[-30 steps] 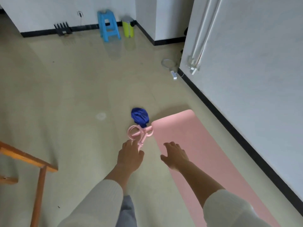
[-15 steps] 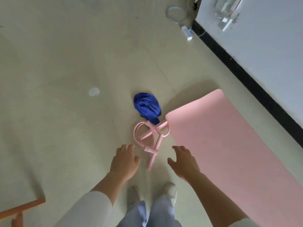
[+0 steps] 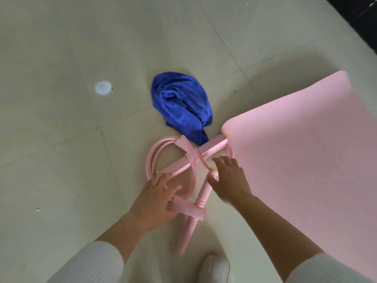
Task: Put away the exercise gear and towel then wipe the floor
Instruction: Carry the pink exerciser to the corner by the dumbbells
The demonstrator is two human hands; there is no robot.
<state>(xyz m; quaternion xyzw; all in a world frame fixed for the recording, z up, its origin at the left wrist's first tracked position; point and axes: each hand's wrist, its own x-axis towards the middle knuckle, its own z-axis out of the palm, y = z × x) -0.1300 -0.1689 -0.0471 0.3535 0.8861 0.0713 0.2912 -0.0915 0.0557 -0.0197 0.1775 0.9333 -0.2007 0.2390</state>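
A pink pedal resistance puller [image 3: 184,158] with looped tubes and two bar handles lies on the tiled floor. My left hand [image 3: 157,199] hovers over its left loop, fingers spread, touching the tube. My right hand [image 3: 229,180] is open over the puller's right side, fingertips at the bar. A crumpled blue towel [image 3: 182,105] lies just beyond the puller. A pink exercise mat [image 3: 302,160] is unrolled to the right, its near corner touching the puller's upper bar.
A small white round spot [image 3: 103,87] marks the floor to the left of the towel. My white shoe [image 3: 216,268] stands below the puller. A dark baseboard [image 3: 365,15] runs at the top right.
The view has dropped much closer to the floor. Both hands have reached forward from short of the puller to on top of it.
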